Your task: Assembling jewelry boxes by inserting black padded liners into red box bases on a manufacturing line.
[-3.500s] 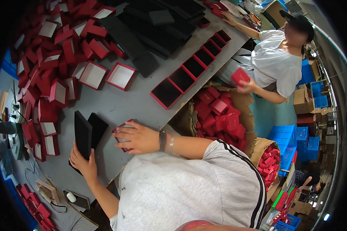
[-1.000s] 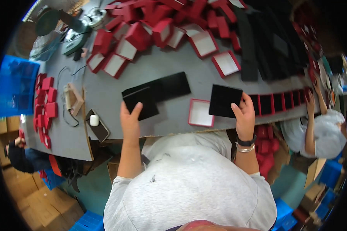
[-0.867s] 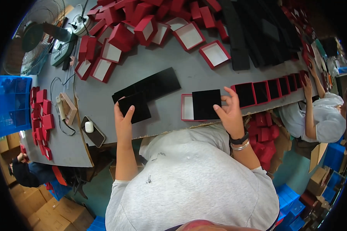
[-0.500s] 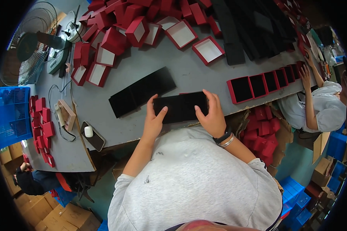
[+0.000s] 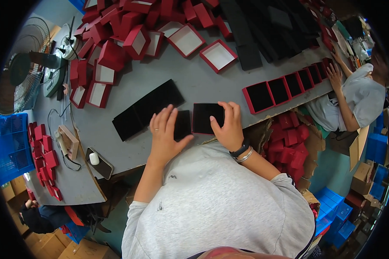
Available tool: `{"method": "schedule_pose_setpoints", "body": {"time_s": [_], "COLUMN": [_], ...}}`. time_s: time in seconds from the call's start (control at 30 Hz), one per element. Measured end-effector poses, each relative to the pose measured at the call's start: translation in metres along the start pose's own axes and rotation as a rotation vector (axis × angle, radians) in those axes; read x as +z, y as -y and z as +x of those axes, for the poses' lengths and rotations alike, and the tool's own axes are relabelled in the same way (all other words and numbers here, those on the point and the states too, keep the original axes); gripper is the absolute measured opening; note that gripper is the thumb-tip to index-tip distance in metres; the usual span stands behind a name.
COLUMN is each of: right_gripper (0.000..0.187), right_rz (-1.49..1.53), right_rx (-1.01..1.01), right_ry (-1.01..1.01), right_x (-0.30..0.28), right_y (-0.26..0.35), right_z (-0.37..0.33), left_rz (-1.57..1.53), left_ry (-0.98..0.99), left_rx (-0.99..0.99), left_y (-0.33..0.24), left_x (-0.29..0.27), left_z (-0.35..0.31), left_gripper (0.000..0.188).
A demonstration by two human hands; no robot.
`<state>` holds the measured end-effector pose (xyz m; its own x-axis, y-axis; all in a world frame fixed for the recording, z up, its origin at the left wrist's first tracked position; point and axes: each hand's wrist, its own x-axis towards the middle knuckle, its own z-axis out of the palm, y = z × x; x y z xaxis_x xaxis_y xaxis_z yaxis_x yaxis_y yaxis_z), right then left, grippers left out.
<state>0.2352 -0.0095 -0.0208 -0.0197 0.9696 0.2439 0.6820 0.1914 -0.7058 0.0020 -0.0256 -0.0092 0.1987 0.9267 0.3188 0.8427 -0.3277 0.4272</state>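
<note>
In front of me a small red box (image 5: 202,123) with a black lining filling it stands on the table. My right hand (image 5: 230,131) grips its right side, thumb pressed onto the black lining and fingers over the far right edge. A black piece of foam or padding (image 5: 184,121) lies just left of the box. My left hand (image 5: 162,134) is over that piece's left end, fingers stretched out and thumb apart; whether it touches the piece is hard to make out. Left of it, a longer black padding strip (image 5: 147,110) lies slanted on the table.
A row of red boxes with black linings (image 5: 260,99) runs along the right edge. White-lined red boxes (image 5: 186,40) pile up at the back, beside black strips (image 5: 268,30). A phone (image 5: 104,167), a fan (image 5: 23,69) and a co-worker's hand (image 5: 334,77) are also around.
The long black piece that both hands held at its ends is now down, with the red box showing. My left hand has opened out; my right hand has shifted onto the box.
</note>
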Motion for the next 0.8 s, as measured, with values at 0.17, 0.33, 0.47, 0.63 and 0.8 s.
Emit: {"method": "schedule_pose_setpoints", "body": {"time_s": [0.17,0.33,0.47,0.63,0.8], "right_gripper": [0.048,0.066,0.080,0.074,0.072], "right_rz": [0.010,-0.010,-0.230,-0.360,-0.362], "right_rx": [-0.047,-0.096,-0.130,-0.142,-0.464], "right_ry": [-0.059,0.116,0.200,0.199,0.273], "right_x": [-0.001,0.019,0.013,0.007,0.007], "right_y": [0.006,0.002,0.012,0.014,0.008], "right_z": [0.002,-0.007,-0.012,-0.008,-0.019], "left_rz": [-0.132,-0.076,-0.047,-0.018,-0.033], "left_ry": [0.291,0.213,0.166,0.158,0.171], "left_rx": [0.195,0.133,0.095,0.115,0.118], "left_y": [-0.015,-0.012,-0.019,-0.021,-0.016], "left_x": [0.012,0.032,0.037,0.043,0.043], "left_z": [0.036,0.031,0.025,0.028,0.029], "left_gripper": [0.109,0.107,0.107,0.106,0.107]}}
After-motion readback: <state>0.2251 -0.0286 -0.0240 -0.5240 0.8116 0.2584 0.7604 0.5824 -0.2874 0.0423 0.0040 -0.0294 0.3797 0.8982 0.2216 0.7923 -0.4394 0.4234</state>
